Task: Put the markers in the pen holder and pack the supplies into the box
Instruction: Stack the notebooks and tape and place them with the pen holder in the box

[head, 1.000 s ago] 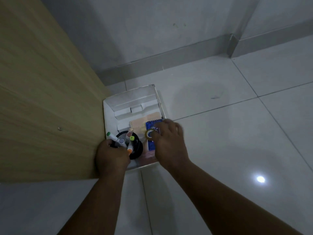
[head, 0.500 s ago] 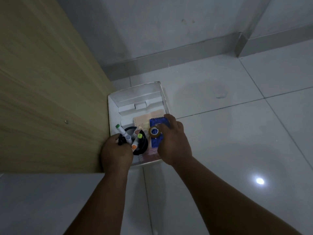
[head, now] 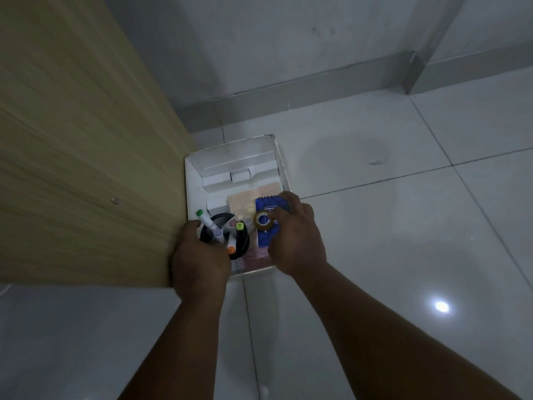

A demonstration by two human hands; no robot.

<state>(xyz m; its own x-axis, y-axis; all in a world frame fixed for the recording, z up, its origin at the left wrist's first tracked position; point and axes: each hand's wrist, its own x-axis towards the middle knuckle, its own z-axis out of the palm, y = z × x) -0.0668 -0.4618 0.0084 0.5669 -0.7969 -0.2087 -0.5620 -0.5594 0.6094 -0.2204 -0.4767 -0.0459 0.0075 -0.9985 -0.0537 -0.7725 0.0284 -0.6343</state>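
**Both hands down in the box**

I watched from the head view as both hands reached into the white box (head: 281,163), which sat on the tiled floor (head: 403,226) hard against a wooden panel (head: 86,168). The left hand (head: 199,262) was wrapped around the near side of the black holder (head: 243,241), fingers curled on its wall, and the holder stood in the box's near-left corner. Markers (head: 209,223) stuck up out of it: one green cap (head: 199,212) leaning left, a yellow-green cap (head: 239,226), an orange tip (head: 231,249), and a pale one or two that I couldn't sort out in the dim light.

The right hand (head: 297,241) was over the box's right half. Its thumb and fingers pinched a tape roll (head: 264,220), amber with a clear hole in the middle, held just over a blue pad (head: 268,226). Whether the roll touched the pad, I couldn't tell. The blue pad lay flat in the box with spiral binding along its far edge; white print ran across its top, too blurred for me to read. Beside it, to the left, lay a pinkish pad (head: 251,194), also spiral-bound, partly under the blue one. Folded white card flaps filled the far end of the box.
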